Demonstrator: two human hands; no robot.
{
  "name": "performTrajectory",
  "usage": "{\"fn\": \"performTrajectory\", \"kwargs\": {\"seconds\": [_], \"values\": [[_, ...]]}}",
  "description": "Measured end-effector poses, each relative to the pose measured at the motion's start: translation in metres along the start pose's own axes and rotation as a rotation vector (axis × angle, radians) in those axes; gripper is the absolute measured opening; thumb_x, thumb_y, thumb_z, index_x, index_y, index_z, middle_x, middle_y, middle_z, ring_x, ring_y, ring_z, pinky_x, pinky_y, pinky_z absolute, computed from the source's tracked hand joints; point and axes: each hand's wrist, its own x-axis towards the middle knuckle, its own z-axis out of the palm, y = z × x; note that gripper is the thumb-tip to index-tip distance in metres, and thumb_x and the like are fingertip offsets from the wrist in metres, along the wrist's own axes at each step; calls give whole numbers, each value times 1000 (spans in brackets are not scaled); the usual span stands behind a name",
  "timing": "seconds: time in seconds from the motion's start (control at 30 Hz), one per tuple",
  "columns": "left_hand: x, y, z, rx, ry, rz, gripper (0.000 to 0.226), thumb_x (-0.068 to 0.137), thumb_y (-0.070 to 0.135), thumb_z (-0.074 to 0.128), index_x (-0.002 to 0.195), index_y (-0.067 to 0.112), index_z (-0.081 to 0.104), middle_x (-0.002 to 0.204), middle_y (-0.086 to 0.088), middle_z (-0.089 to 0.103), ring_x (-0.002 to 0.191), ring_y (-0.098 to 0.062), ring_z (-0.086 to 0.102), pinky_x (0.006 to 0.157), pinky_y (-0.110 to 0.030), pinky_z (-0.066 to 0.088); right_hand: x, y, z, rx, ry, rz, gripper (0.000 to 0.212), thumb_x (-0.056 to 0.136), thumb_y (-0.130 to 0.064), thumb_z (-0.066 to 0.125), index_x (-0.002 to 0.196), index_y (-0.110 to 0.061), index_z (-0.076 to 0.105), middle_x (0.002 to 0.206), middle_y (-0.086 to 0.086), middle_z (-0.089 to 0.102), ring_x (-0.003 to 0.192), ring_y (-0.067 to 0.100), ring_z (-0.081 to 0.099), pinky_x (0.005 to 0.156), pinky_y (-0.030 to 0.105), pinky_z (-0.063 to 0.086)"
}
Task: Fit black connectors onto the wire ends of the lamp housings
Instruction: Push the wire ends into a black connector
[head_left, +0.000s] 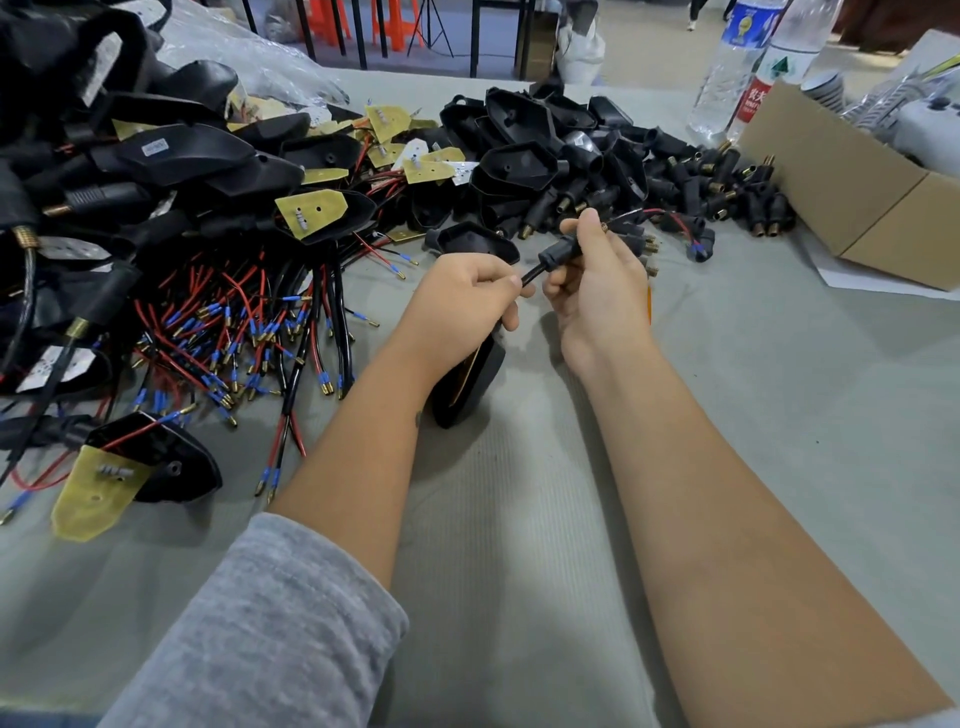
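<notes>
My left hand (467, 293) pinches the black sleeved wire (531, 274) of a black lamp housing (467, 382), which hangs below that hand and touches the grey cloth. My right hand (597, 280) grips a black connector (561, 252) that sits around the same wire, its thumb on top. A brass tip pokes out past the right thumb. Loose black connectors (727, 192) with brass ends lie heaped behind my right hand. Housings with red and black wires (234, 332) ending in blue-sleeved brass terminals are piled at the left.
A cardboard box (857, 192) stands at the right, with two plastic water bottles (737, 67) behind it. More empty black housing shells (524, 156) are stacked at the back centre. A housing with a yellow circuit board (119, 478) lies at the near left.
</notes>
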Motion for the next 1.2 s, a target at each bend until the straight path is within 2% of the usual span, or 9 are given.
{"fn": "performTrajectory", "kwargs": {"seconds": [0.07,0.2,0.37,0.5,0.67,0.8,0.93,1.1,1.2], "values": [[-1,0,0,11,-5,10,22,97,11,51,88,9,70,53,6,61,51,-8,48,53,-17,38,-1,2,1,-112,-56,-19,23,100,-27,55,85,-12,64,58,-5,54,47,7,46,54,22,46],[-1,1,-1,21,-6,11,22,97,12,52,82,14,68,55,5,64,63,-23,49,55,-25,38,-2,5,3,-216,-117,-58,24,99,-28,56,84,-13,65,62,-2,55,47,6,48,57,24,49],[-2,6,1,-40,19,-4,25,97,16,51,79,16,69,61,4,67,61,-15,53,61,-23,42,-1,3,1,-83,-73,-45,24,101,-28,53,92,-10,65,60,-4,56,49,8,49,53,21,45],[-1,5,2,-85,19,-78,24,95,17,53,79,11,71,68,2,71,71,-22,51,65,-28,41,0,1,1,31,16,-33,23,101,-28,53,92,-11,65,64,-2,57,51,9,49,54,22,45],[-2,3,2,-14,29,-51,23,93,12,53,76,12,69,71,1,73,76,-24,63,78,-33,50,-1,4,1,-119,-46,-38,23,100,-29,55,85,-13,63,60,-5,55,49,8,48,52,21,44],[-2,-1,3,27,23,-17,26,95,12,53,74,15,68,70,1,73,76,-12,69,77,-23,51,-4,7,3,-260,-120,-55,25,98,-30,58,78,-16,63,65,-2,52,54,12,46,51,27,44],[0,-2,4,-20,25,-19,25,94,15,53,74,20,67,69,5,73,70,-7,63,73,-26,48,-6,5,3,-178,-99,-73,25,100,-29,54,86,-12,63,61,-2,53,52,11,47,52,24,46],[2,-3,6,-16,62,-30,20,95,19,52,81,23,66,75,6,73,85,-16,66,86,-32,49,-5,3,4,-65,-17,-62,22,102,-28,52,92,-12,63,64,-1,56,53,9,52,54,20,46],[1,-3,6,27,76,-1,20,94,18,52,80,22,66,71,7,71,84,-19,66,85,-36,51,-5,4,4,-114,-50,-59,21,101,-27,53,89,-13,63,65,-2,57,53,8,52,54,21,46]]}}
